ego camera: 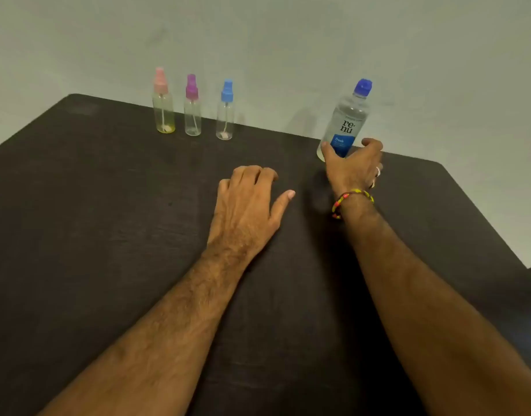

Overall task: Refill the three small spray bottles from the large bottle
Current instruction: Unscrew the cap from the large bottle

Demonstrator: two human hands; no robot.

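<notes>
Gripped large bottle point(346, 124) low with right hand point(352, 166); left hand point(247, 205) flat, relaxed. Better lifted upright, cap shut.

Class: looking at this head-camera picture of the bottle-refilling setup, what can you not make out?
- Base of the large bottle: head view, hidden by the right hand.
- Its small label print: blurred.
- Left hand fingertips: curled under.
- Table near edge: cut off by the frame.
</notes>
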